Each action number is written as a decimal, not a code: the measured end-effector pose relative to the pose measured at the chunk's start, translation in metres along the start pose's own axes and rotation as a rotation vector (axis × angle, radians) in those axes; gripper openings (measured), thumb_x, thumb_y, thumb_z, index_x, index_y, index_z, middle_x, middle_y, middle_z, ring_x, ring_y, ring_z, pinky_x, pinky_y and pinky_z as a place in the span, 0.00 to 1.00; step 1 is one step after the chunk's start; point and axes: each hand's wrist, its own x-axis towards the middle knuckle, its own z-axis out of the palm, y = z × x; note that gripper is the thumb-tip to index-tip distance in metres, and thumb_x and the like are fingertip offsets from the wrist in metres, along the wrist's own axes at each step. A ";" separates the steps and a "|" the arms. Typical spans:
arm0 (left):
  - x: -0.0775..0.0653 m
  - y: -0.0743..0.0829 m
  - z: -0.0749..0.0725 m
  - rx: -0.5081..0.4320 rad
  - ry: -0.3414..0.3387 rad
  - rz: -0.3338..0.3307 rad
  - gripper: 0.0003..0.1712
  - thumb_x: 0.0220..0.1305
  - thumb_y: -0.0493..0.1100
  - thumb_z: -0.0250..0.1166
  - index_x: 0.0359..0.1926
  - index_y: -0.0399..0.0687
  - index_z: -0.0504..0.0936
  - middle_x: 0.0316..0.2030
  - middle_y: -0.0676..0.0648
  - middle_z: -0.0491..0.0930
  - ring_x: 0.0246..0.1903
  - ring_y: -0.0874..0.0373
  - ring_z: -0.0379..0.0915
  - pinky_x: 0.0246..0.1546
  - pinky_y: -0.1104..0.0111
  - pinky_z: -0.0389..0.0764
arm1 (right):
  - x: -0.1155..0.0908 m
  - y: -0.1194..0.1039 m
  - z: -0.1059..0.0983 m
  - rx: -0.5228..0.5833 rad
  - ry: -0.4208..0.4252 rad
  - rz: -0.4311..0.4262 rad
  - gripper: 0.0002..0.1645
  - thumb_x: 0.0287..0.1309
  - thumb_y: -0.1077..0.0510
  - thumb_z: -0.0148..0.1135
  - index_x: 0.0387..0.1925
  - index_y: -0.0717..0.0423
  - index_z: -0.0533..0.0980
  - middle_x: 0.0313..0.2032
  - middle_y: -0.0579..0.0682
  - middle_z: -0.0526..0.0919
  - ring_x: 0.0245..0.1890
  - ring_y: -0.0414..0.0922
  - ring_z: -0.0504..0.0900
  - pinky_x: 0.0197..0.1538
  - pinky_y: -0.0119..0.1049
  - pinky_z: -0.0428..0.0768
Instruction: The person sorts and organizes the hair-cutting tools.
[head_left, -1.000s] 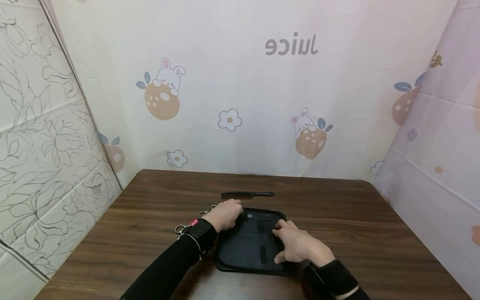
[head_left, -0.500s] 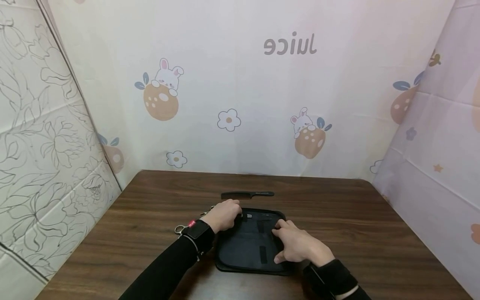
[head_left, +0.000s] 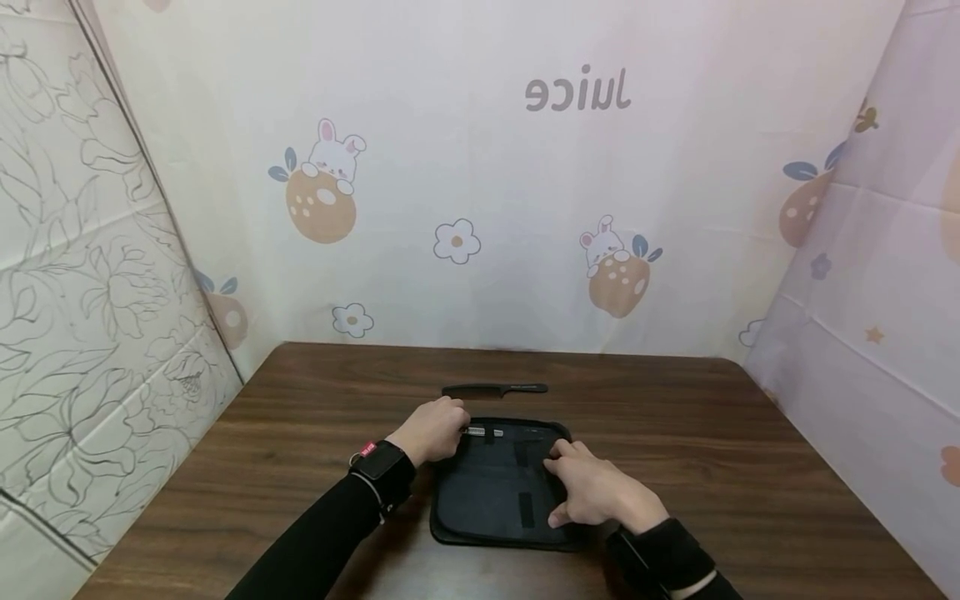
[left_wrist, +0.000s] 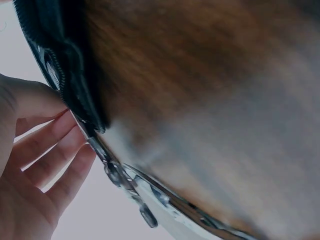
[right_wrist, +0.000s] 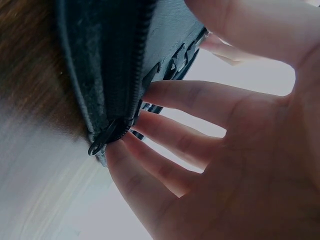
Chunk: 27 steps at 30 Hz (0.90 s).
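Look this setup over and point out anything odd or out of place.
The word "Juice" on the back curtain looks odd: it reads mirrored, as if the fabric hangs reversed. Nothing visibly looks spilled or damaged; the comb simply lies beyond the black case.

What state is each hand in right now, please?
Left hand: closed, pinching metal scissors.
Right hand: open, touching the black zippered case at its edge.
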 end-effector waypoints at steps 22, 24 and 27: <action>-0.002 -0.011 0.003 -0.022 -0.047 -0.039 0.04 0.68 0.35 0.68 0.40 0.48 0.86 0.36 0.50 0.75 0.40 0.52 0.76 0.41 0.62 0.79 | 0.000 0.000 0.001 0.003 0.005 -0.008 0.43 0.47 0.52 0.82 0.63 0.65 0.76 0.61 0.53 0.71 0.61 0.53 0.68 0.55 0.52 0.76; -0.002 -0.011 0.003 -0.018 -0.052 -0.038 0.04 0.68 0.35 0.68 0.40 0.48 0.86 0.36 0.50 0.75 0.40 0.52 0.77 0.41 0.62 0.79 | 0.000 0.000 0.001 0.005 0.008 -0.008 0.43 0.47 0.52 0.82 0.63 0.65 0.76 0.62 0.53 0.71 0.61 0.52 0.68 0.55 0.52 0.76; -0.001 -0.011 0.003 -0.015 -0.053 -0.036 0.04 0.67 0.35 0.68 0.40 0.48 0.86 0.36 0.50 0.76 0.40 0.52 0.76 0.41 0.62 0.79 | -0.001 0.000 0.001 0.009 0.008 -0.007 0.43 0.47 0.52 0.82 0.63 0.65 0.76 0.62 0.53 0.71 0.60 0.52 0.67 0.55 0.53 0.76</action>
